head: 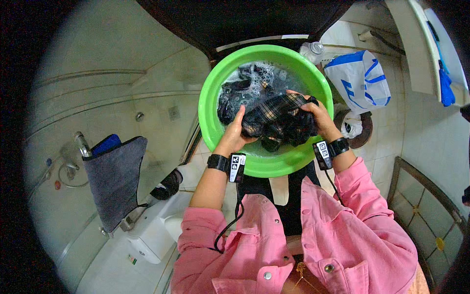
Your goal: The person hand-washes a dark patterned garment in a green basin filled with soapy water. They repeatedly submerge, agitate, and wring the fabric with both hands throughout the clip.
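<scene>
A dark plaid cloth (273, 115), wet and bunched up, is held between my two hands over a bright green plastic basin (264, 169). My left hand (237, 132) grips its left end, thumb pointing up. At the other end my right hand (317, 114) has its fingers over the top of the fabric. Below and behind the cloth the basin holds cloudy, sudsy water (293, 82). More dark cloth (235, 88) lies soaking there on the left side, with white foam around it. The lower part of the held cloth hangs close to the water; whether it touches is hard to tell.
Right of the basin stand a clear plastic bottle (312, 51), a white and blue bag (358, 82) and a brown bin (364, 132) with a white liner. A grey towel (115, 180) hangs at left above a white toilet (150, 235). Black straps and cables run along both wrists.
</scene>
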The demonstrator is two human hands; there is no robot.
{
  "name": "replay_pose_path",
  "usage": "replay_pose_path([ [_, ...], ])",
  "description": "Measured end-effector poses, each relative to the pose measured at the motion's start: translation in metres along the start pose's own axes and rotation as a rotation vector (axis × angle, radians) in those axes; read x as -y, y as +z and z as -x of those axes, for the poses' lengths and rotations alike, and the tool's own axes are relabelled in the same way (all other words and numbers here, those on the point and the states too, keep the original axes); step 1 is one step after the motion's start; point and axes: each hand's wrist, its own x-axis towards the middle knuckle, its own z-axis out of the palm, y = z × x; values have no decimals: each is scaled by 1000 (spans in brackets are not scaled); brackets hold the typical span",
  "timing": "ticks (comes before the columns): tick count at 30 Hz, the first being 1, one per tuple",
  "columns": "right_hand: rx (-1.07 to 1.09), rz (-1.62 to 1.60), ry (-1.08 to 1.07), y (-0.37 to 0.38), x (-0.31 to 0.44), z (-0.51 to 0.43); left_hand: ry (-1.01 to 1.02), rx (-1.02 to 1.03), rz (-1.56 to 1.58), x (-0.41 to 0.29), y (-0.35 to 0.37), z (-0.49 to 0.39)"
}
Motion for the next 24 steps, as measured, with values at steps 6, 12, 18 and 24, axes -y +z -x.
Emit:
replay_pose_path([
  [6, 7, 690, -256, 57, -24, -14, -18, -179, -49, 14, 50, -16],
  [12, -135, 797, -283, 60, -37, -20, -41, -260, -65, 26, 66, -16],
  [18, -30, 710, -331, 49, -45, -11, -96, -207, -97, 9, 65, -12],
  [24, -130, 919, -232, 20, -44, -48, 183, -188, -63, -17, 56, -7],
])
